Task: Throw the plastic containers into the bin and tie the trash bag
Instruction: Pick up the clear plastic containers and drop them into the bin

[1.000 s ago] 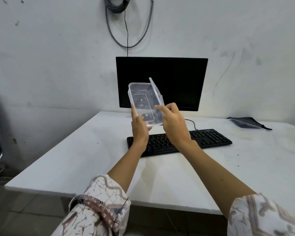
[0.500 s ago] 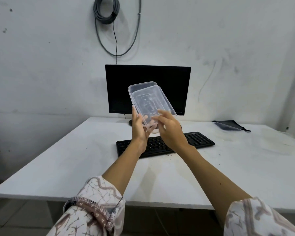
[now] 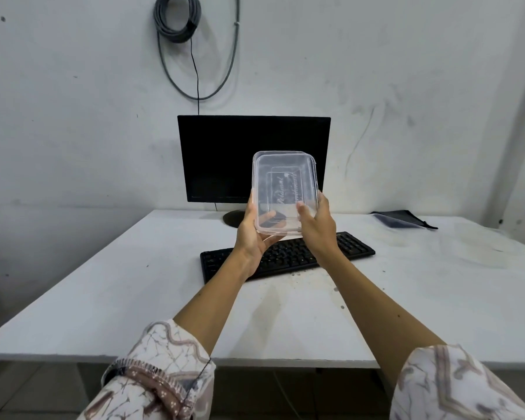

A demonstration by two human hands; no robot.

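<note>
A clear rectangular plastic container [image 3: 285, 183] with its lid on is held up in front of the black monitor, above the keyboard. My left hand [image 3: 253, 234] grips its lower left edge, fingers curled under it. My right hand [image 3: 317, 225] grips its lower right edge, thumb seen through the plastic. No bin or trash bag is in view.
A white table [image 3: 134, 292] carries a black keyboard [image 3: 285, 256], a black monitor [image 3: 225, 159] against the wall, and a dark flat item with a clear plastic lid [image 3: 403, 221] at the back right. Coiled cable [image 3: 176, 16] hangs on the wall. Floor tiles show below the table's front edge.
The lid, which stood open a second ago, now lies flat on the container. Both hands have shifted to the container's lower edges, and my view moved right and back.
</note>
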